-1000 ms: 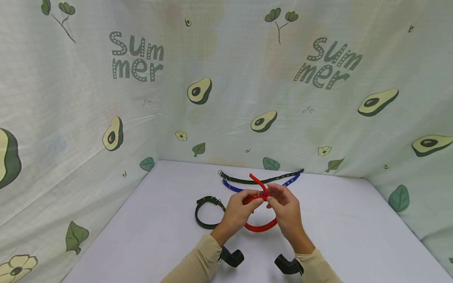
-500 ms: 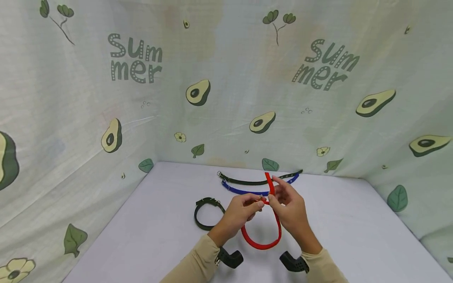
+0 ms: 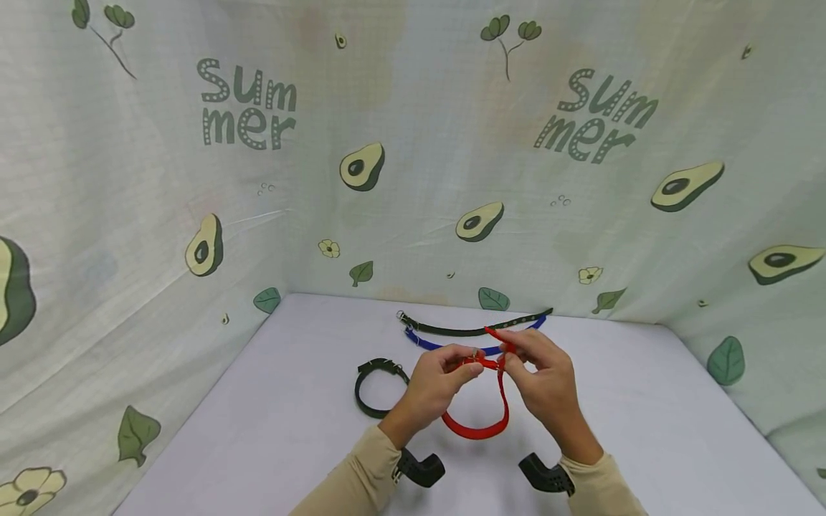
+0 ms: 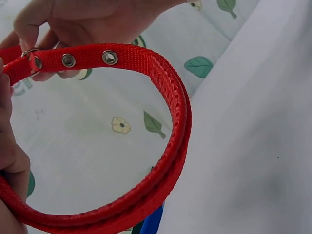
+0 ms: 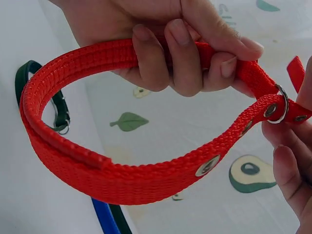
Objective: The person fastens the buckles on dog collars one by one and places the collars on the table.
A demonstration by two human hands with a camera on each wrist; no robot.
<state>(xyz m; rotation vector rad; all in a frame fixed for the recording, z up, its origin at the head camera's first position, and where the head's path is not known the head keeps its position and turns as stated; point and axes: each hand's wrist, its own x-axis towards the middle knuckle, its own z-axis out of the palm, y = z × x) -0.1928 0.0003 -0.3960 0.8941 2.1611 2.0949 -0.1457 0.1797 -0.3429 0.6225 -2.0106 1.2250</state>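
Note:
A red strap [image 3: 476,433] with metal eyelets hangs in a loop between both hands above the table. The left hand [image 3: 434,387] grips its buckle part; in the right wrist view that hand [image 5: 161,48] has its fingers curled round the red band [image 5: 126,183]. The strap's eyelet end passes through a metal ring [image 5: 281,105]. The right hand [image 3: 540,376] pinches the strap end beside the ring, the tip pointing up and left. In the left wrist view the right hand [image 4: 97,22] is behind the ring, and the left fingers [image 4: 9,156] show at the left edge.
A dark green strap [image 3: 452,332] and a blue strap [image 3: 422,342] lie stretched out at the back of the white table [image 3: 290,430]. Left of the hands lies a closed dark green loop [image 3: 358,398]. A printed cloth [image 3: 400,93] hangs behind the table.
The right hand has moved slightly right. The red tip, upright half a second ago, now slants left and lower. The loop dropped, then rose a little.

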